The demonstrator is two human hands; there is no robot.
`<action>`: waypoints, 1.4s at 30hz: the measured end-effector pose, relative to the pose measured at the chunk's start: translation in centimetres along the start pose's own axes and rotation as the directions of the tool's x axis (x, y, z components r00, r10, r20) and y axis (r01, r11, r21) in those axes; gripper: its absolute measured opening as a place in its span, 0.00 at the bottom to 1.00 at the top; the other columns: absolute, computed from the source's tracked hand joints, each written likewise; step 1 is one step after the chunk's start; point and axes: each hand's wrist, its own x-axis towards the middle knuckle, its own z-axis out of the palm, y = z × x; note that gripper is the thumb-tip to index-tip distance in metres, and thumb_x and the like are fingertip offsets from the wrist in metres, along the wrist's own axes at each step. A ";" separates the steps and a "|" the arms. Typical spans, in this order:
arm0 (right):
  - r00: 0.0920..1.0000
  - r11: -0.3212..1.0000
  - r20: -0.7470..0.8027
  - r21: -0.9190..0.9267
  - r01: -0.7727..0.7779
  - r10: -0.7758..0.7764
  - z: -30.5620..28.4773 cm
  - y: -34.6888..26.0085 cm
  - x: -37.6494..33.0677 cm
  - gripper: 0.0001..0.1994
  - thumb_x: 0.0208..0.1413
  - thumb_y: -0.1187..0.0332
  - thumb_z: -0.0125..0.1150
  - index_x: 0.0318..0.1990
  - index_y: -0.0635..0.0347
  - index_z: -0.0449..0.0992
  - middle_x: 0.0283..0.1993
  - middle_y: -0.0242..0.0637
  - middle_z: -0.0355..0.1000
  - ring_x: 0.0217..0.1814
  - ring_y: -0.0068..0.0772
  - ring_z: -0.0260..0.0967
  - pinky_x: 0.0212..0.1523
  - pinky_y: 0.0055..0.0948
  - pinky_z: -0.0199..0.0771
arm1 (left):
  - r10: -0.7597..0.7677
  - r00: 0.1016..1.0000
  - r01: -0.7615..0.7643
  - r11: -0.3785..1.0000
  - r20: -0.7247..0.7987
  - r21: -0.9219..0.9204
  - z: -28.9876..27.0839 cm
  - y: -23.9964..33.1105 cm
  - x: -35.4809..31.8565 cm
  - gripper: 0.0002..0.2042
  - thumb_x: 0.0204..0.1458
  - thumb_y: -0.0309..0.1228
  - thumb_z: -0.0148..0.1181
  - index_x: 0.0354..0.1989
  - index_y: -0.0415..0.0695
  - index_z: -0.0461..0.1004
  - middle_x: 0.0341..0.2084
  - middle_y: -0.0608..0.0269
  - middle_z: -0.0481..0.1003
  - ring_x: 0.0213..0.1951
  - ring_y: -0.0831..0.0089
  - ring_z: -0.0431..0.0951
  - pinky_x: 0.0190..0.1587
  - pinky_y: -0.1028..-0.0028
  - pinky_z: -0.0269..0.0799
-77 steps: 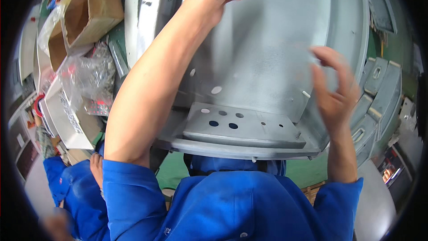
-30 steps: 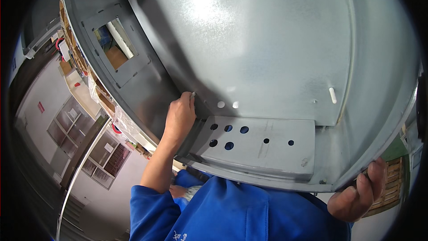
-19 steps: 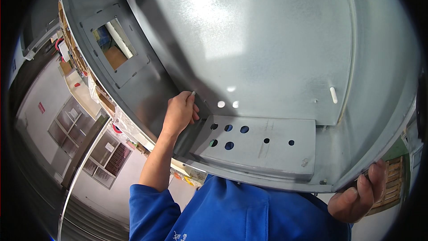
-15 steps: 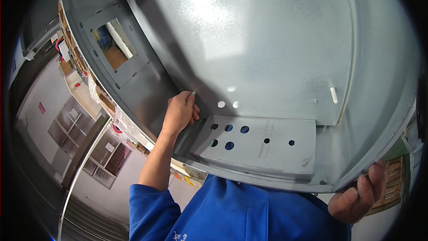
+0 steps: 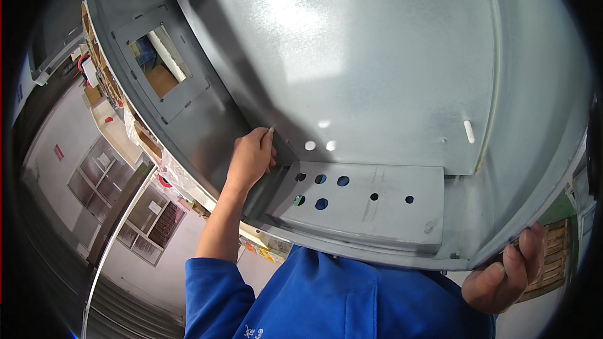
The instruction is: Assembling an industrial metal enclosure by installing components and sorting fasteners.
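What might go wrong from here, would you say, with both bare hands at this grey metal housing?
The left hand appears to pinch a small white peg close to the side wall; its grip might slip, and the knuckles could scrape that wall. The right hand is bare beside the metal rim, so the edge could perhaps nick it.

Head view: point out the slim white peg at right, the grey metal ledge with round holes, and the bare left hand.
Slim white peg (image 5: 469,132): head view, mid-length.
Grey metal ledge (image 5: 350,208): head view, solid top between holes.
Bare left hand (image 5: 249,158): head view, its back.
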 end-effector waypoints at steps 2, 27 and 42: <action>1.000 1.000 0.000 -0.006 0.003 -0.003 0.0 0.0 0.0 0.13 0.53 0.70 0.35 0.37 0.72 0.64 0.46 0.57 0.63 0.51 0.52 0.61 0.50 0.47 0.64 | 0.042 0.998 -0.040 0.999 -0.049 0.031 0.2 -0.3 0.0 0.11 0.54 0.29 0.45 0.33 0.34 0.71 0.16 0.61 0.71 0.14 0.78 0.70 0.14 0.79 0.64; 0.997 0.998 0.041 -0.009 -0.063 0.064 0.1 -1.4 1.7 0.09 0.51 0.74 0.41 0.38 0.69 0.66 0.48 0.54 0.60 0.48 0.48 0.61 0.48 0.42 0.65 | 0.333 0.874 -0.311 0.943 -0.353 0.119 0.2 -1.4 -4.0 0.08 0.48 0.27 0.53 0.34 0.35 0.71 0.19 0.50 0.70 0.21 0.59 0.72 0.27 0.71 0.66; 0.968 0.999 -0.248 -0.029 0.034 -0.040 2.1 -3.0 1.6 0.09 0.45 0.84 0.49 0.36 0.68 0.70 0.44 0.48 0.66 0.46 0.41 0.65 0.47 0.32 0.64 | 0.579 0.457 -0.701 0.702 -0.676 0.128 1.3 -9.5 -12.3 0.08 0.43 0.17 0.55 0.34 0.36 0.71 0.27 0.54 0.74 0.29 0.63 0.75 0.32 0.75 0.70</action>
